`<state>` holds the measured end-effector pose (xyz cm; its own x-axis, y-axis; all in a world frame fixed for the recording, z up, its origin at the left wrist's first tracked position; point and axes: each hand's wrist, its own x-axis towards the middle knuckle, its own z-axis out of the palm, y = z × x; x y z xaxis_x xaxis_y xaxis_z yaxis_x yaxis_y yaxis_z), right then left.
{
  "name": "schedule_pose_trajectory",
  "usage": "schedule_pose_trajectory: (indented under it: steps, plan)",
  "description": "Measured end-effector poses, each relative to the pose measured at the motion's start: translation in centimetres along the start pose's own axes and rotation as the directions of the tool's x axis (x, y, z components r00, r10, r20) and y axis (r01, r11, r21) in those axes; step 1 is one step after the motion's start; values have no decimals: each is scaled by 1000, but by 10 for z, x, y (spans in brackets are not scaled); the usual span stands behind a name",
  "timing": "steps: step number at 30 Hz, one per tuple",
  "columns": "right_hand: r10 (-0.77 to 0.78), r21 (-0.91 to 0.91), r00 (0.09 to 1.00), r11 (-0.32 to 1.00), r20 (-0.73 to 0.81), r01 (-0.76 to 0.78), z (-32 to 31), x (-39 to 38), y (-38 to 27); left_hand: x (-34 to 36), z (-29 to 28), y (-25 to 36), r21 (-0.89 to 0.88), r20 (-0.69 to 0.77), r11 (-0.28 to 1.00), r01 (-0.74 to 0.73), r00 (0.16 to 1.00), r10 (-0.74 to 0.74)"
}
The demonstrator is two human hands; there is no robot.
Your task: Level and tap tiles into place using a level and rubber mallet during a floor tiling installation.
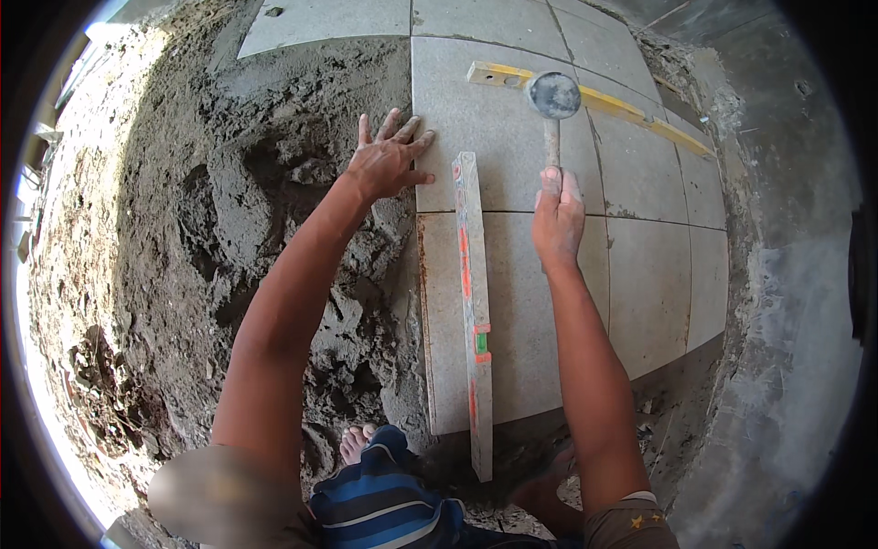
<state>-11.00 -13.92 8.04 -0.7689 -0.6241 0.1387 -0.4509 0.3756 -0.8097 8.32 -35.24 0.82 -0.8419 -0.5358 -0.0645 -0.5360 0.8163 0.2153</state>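
Note:
My right hand (560, 218) is wrapped round the handle of a rubber mallet (554, 95), whose round head is over the laid tiles. My left hand (389, 160) has its fingers spread at the left edge of a grey floor tile (448, 101), beside the wet mortar. Between my arms, a spirit level (476, 311) with orange marks and a green vial lies lengthwise on the tiles, its near end reaching past their front edge. Farther off, a yellow level or straightedge (631, 110) lies across the tiles, partly hidden behind the mallet head.
Rough wet mortar (238, 201) with deep hollows spreads on the left. A bare grey concrete wall (796, 302) rises at the right. My bare foot (355, 443) stands in the mortar near the tiles' front edge. Another tile (329, 23) lies at the far left.

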Motion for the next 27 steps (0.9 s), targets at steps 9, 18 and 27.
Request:
schedule_pose_trajectory:
  steps: [9, 18, 27]
  plan:
    - [91, -456, 984, 890, 152, -11, 21, 5, 39, 4, -8, 10, -28, 62, 999, 40, 997, -38]
    - [67, -223, 997, 973, 37, -57, -2, -2, 26, -2, -2, -1, -49, -5, 999, 20, 1000, -20]
    - [363, -11, 928, 932, 87, -364, -53, -67, 67, -37, 3, 43, 9, -236, 992, 126, 964, -120]
